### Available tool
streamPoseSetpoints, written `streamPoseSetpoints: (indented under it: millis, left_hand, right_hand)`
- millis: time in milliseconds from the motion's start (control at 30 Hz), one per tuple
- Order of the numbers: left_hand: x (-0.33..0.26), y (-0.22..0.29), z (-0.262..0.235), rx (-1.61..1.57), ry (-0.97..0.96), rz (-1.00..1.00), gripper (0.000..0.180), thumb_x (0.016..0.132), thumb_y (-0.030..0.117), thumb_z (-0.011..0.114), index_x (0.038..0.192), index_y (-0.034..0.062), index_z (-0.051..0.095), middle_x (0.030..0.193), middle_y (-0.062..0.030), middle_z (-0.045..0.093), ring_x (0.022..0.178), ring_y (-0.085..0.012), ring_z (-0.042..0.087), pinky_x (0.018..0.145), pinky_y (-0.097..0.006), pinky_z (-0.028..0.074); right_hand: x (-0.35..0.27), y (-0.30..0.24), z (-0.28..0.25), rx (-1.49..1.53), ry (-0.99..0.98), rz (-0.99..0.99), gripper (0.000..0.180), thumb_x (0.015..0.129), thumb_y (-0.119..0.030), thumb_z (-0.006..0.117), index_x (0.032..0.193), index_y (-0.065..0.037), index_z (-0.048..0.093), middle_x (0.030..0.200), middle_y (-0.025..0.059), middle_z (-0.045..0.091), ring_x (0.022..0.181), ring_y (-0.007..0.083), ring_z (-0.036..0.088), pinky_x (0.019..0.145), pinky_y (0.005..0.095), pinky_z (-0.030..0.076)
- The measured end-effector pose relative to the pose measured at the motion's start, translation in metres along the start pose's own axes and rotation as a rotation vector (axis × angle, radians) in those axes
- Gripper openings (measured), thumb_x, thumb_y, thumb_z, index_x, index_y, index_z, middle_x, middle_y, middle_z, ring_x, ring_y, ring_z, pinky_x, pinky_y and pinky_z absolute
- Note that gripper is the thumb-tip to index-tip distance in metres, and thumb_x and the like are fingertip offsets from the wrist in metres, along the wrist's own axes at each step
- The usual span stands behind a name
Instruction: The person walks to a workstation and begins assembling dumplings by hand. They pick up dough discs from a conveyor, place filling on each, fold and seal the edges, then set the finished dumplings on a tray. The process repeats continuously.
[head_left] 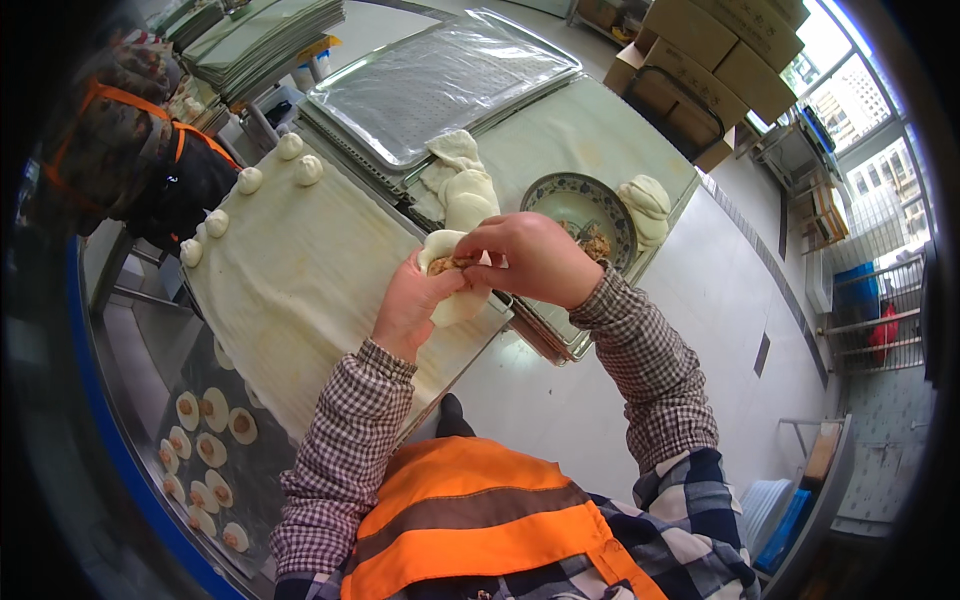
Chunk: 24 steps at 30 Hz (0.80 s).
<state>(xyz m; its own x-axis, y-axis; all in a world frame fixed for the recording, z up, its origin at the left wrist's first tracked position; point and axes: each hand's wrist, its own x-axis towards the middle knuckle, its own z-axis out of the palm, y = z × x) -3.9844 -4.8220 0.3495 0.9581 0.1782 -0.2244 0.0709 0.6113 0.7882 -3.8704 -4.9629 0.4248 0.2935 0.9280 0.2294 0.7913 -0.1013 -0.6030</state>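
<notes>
My left hand (pixel 412 303) cups a round white dough wrapper (pixel 458 308) with brown filling (pixel 440 265) in its middle. The fingers of my right hand (pixel 535 258) are pinched at the wrapper's right edge, and the wrapper hangs down below my hands. Just beyond it lies a pile of flat dough wrappers (pixel 468 193), beside a crumpled pale cloth (pixel 452 150). A patterned bowl (pixel 545 190) stands behind my right hand with some filling (pixel 597 245) inside, partly hidden by that hand. More stacked wrappers (pixel 645 208) rest to the bowl's right.
Several closed buns (pixel 308 170) sit along the far left of a cloth-covered board (pixel 300 270). At lower left, filled dough rounds (pixel 212 450) lie on a dark surface. Plastic covers a metal tray (pixel 440 85) at the back. Another person (pixel 130 150) is at far left; cardboard boxes (pixel 700 75) stand back right.
</notes>
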Motion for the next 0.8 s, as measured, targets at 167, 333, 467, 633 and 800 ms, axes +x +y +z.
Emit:
streamPoseSetpoints:
  millis: [167, 333, 467, 633, 800]
  left_hand:
    - [-0.017, 0.005, -0.001, 0.105, -0.010, -0.001, 0.041, 0.081, 0.001, 0.066, 0.119, 0.0031, 0.052, 0.107, -0.0050, 0.061, 0.097, -0.0156, 0.061, 0.086, -0.031, 0.052]
    - [-0.043, 0.016, -0.020, -0.166, -0.047, -0.087, 0.039, 0.081, 0.008, 0.070, 0.118, 0.0058, 0.055, 0.105, -0.0022, 0.062, 0.095, -0.0132, 0.061, 0.084, -0.031, 0.052]
    - [-0.077, 0.019, -0.045, -0.114, 0.099, -0.061, 0.037, 0.084, 0.013, 0.070, 0.117, 0.0057, 0.055, 0.104, -0.0025, 0.062, 0.095, -0.0138, 0.061, 0.083, -0.031, 0.052]
    - [-0.119, 0.021, -0.076, -0.061, 0.155, -0.010, 0.031, 0.085, 0.013, 0.068, 0.114, 0.0047, 0.057, 0.103, -0.0049, 0.064, 0.096, -0.0154, 0.063, 0.083, -0.031, 0.054]
    - [-0.178, 0.027, -0.113, -0.096, 0.164, -0.025, 0.026, 0.087, 0.009, 0.065, 0.112, 0.0041, 0.059, 0.102, -0.0049, 0.065, 0.090, -0.0141, 0.064, 0.080, -0.028, 0.054]
  right_hand:
    - [-0.003, 0.007, 0.006, -0.071, 0.109, 0.027, 0.013, 0.072, -0.010, 0.065, 0.084, -0.006, 0.068, 0.075, 0.0108, 0.065, 0.068, 0.0267, 0.064, 0.063, 0.0354, 0.052]
    - [-0.029, 0.078, -0.011, 0.313, 0.452, 0.365, 0.022, 0.081, -0.010, 0.071, 0.102, -0.004, 0.068, 0.081, 0.0021, 0.065, 0.067, 0.0122, 0.057, 0.065, 0.0239, 0.048]
    - [-0.044, 0.113, -0.011, -0.601, 0.131, 0.582, 0.040, 0.071, -0.014, 0.071, 0.110, -0.009, 0.066, 0.085, 0.0137, 0.063, 0.080, 0.0284, 0.062, 0.073, 0.0383, 0.050]
    - [-0.027, 0.045, 0.019, -0.197, 0.241, 0.344, 0.027, 0.077, -0.007, 0.066, 0.103, -0.007, 0.069, 0.087, 0.0108, 0.069, 0.074, 0.0199, 0.065, 0.069, 0.0323, 0.052]
    - [0.020, -0.075, 0.126, 0.566, -0.146, 0.067, 0.021, 0.085, -0.012, 0.068, 0.104, 0.000, 0.067, 0.087, 0.0071, 0.069, 0.077, 0.0110, 0.062, 0.071, 0.0261, 0.052]
